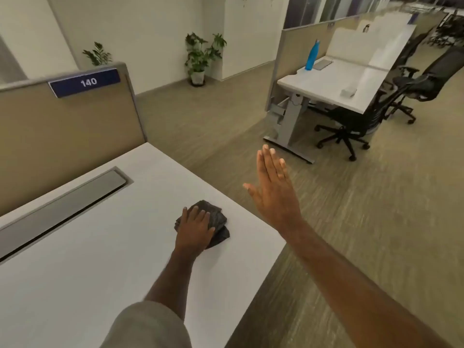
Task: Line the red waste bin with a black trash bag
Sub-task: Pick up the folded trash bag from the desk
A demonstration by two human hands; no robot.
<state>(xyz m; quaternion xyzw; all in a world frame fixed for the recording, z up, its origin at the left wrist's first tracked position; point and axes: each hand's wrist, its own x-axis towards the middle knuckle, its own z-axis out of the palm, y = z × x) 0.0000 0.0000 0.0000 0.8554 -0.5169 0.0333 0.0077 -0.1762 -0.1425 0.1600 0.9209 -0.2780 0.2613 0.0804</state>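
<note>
A folded black trash bag (218,219) lies on the white desk (88,247) near its right edge. My left hand (194,228) rests flat on top of the bag, fingers spread over it, covering its left half. My right hand (273,189) hovers in the air to the right of the desk edge, above the carpet, open with fingers straight and together and nothing in it. No red waste bin is in view.
A grey cable tray lid (65,197) runs across the desk below a tan partition (62,136) marked 140. Across the carpeted aisle stands another desk (334,84) with a blue bottle (312,55) and black office chairs (356,116). Potted plants (200,56) stand by the wall.
</note>
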